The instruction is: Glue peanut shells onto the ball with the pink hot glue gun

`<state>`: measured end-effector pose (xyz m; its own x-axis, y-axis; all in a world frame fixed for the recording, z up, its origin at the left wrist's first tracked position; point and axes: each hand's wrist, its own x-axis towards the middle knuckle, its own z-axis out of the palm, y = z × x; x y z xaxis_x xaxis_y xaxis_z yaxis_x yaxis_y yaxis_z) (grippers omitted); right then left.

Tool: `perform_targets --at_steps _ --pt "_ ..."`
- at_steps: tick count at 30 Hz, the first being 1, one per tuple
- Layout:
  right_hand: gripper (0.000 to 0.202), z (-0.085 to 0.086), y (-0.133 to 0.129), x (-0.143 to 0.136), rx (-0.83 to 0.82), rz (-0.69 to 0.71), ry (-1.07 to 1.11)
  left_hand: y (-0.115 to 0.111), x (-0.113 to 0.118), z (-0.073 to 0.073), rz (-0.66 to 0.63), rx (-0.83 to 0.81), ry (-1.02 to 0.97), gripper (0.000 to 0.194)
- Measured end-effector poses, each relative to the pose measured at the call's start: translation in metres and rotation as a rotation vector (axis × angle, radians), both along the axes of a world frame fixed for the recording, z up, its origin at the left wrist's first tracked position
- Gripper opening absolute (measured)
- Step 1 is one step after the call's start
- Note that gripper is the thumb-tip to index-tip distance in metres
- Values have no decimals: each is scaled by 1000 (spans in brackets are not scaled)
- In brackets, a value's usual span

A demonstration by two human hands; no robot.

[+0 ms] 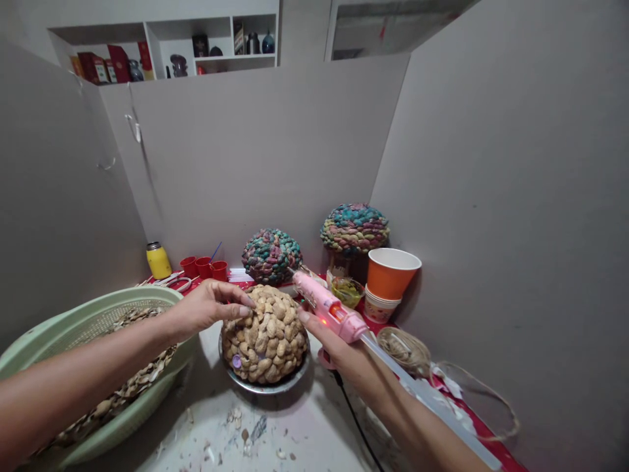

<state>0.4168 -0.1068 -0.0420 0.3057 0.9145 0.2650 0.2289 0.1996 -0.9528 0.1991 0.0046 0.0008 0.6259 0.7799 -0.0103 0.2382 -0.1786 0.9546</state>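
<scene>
A dome covered in peanut shells [268,337] sits in a shallow metal bowl [265,388] at the centre of the table. A small purple disc [236,361] shows among the shells at its lower left. My left hand [209,307] reaches to the dome's upper left, its fingertips closed together against the shells; anything pinched between them is too small to make out. Wrapped in my right hand [334,347] is a pink hot glue gun [327,305], its nozzle pointing up and left above the dome's right side. A long clear glue stick [417,390] extends from its back.
At left stands a green colander [162,296] with shell pieces. Behind are two colourful woven-looking domes [272,255], red cups [203,267], and a yellow jar [158,261]. To the right are an orange paper cup [392,275] and twine [405,351]. Grey partitions [255,151] enclose the table.
</scene>
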Motion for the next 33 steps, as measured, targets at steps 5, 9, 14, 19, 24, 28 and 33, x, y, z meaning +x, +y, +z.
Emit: perform_targets --at_steps 5,9,14,19,24,28,33 --pt "28 3 -2 -1 -15 8 23 -1 1 -1 12 71 28 17" --pt "28 1 -1 -1 8 -1 7 -4 3 1 22 184 53 16" --pt "29 -1 1 -1 -1 -21 -7 -6 3 -2 48 294 56 17" --pt "30 -6 5 0 30 -11 3 -8 0 -6 74 419 49 11" --pt "34 -10 8 2 -6 21 24 -17 -3 -7 73 497 57 15" --pt "38 -9 7 1 -19 39 18 -24 -6 -7 47 589 76 19" --pt "37 -6 6 0 -27 35 26 -26 -8 -10 59 615 74 18"
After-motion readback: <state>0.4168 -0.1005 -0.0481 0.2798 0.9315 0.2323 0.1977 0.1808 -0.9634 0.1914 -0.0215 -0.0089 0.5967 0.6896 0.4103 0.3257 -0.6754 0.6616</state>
